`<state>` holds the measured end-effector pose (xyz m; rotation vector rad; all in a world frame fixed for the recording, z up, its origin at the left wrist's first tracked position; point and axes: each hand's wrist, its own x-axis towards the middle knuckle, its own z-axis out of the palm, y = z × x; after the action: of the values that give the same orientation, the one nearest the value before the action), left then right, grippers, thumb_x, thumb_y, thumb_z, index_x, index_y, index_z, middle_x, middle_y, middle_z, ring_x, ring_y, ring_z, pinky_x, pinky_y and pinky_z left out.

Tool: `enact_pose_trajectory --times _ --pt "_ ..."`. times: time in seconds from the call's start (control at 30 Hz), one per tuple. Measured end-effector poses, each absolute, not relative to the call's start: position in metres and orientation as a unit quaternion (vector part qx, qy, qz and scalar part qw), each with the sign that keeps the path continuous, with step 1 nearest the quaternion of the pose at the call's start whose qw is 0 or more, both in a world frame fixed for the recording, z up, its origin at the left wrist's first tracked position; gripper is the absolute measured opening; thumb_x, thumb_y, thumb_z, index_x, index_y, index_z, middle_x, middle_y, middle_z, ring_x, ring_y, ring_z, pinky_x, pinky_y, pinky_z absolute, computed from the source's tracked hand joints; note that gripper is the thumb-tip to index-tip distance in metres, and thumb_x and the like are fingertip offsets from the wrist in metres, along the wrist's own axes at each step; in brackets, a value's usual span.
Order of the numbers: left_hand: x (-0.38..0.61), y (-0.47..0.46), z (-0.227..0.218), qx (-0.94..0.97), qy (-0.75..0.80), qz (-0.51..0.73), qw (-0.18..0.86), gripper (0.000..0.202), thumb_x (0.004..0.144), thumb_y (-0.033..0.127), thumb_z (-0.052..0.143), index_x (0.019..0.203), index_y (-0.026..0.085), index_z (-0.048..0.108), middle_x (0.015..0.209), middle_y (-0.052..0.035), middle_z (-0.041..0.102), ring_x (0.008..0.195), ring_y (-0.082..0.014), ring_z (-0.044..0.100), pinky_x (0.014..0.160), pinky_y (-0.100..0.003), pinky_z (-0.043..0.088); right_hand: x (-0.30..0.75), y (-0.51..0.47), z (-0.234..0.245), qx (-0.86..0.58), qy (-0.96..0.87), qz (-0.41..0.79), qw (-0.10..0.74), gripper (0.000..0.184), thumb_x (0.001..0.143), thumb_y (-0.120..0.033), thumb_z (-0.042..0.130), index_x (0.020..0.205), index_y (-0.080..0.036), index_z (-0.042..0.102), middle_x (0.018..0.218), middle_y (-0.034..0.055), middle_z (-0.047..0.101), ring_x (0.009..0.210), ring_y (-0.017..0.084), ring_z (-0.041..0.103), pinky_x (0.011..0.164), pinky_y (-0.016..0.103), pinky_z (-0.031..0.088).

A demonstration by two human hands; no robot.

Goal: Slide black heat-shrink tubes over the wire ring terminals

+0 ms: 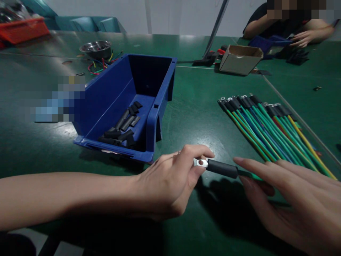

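A green cable (252,174) with a metal ring lug (204,163) on its end is held between both hands, low over the table. A black heat-shrink sleeve (222,168) covers it just behind the lug. My left hand (170,181) is closed, thumb and index finger pinching at the lug. My right hand (295,199) has its fingers closed around the green cable behind the sleeve; the rest of the cable is hidden by that hand. In front of my left hand stands a blue bin (153,110) with several loose black sleeves (128,122) on its floor.
On the right lies a bundle of green, blue and yellow cables (261,124). A cardboard box (237,62) and a metal stand foot (206,58) are farther back. Beyond the bin are a steel bowl (96,49) and an orange basket (23,31). Another person's hand (303,38) works at upper right.
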<state>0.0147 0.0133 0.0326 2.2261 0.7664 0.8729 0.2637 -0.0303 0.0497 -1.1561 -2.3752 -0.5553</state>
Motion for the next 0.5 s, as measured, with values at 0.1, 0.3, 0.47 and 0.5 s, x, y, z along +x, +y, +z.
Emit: enact_pose_trajectory --times 0.1,0.3,0.47,0.5 --pt "0.0144 0.0146 0.0347 0.842 0.293 0.312 0.329 0.027 0.101 0.018 0.042 0.127 0.022 0.038 0.097 -0.004 0.066 0.074 -0.0157 0.064 0.069 -0.028 0.05 0.2617 -0.0303 0.0525 -0.413 -0.862 -0.196 0.218 0.037 0.086 -0.023 0.064 0.122 -0.019 0.061 0.071 -0.003 0.068 0.058 0.01 0.061 0.058 0.024 0.04" --pt "0.0131 0.0159 0.0354 0.837 0.298 0.31 0.338 0.027 0.101 0.02 0.04 0.127 0.022 0.037 0.085 -0.0022 0.065 0.07 -0.0182 0.064 0.066 -0.03 0.05 0.2605 -0.0276 0.0538 -0.384 -0.872 -0.215 0.212 0.038 0.085 -0.019 0.065 0.122 -0.016 0.061 0.069 -0.0032 0.065 0.055 0.01 0.056 0.056 0.025 0.038" --pt "0.0136 0.0153 0.0357 0.836 0.304 0.301 0.343 0.024 0.1 0.02 0.04 0.124 0.022 0.038 0.079 -0.0003 0.062 0.066 -0.0178 0.062 0.063 -0.031 0.049 0.2592 -0.0277 0.053 -0.388 -0.871 -0.215 0.211 0.036 0.086 -0.019 0.064 0.122 -0.018 0.06 0.061 -0.0053 0.057 0.052 0.011 0.05 0.054 0.029 0.032" --pt "0.0139 0.015 0.0355 0.833 0.307 0.303 0.347 0.024 0.1 0.02 0.041 0.124 0.023 0.039 0.079 -0.0002 0.062 0.066 -0.0178 0.063 0.064 -0.031 0.05 0.2589 -0.0283 0.0533 -0.384 -0.872 -0.216 0.212 0.035 0.086 -0.018 0.064 0.121 -0.018 0.061 0.06 -0.0053 0.056 0.051 0.011 0.049 0.054 0.029 0.031"
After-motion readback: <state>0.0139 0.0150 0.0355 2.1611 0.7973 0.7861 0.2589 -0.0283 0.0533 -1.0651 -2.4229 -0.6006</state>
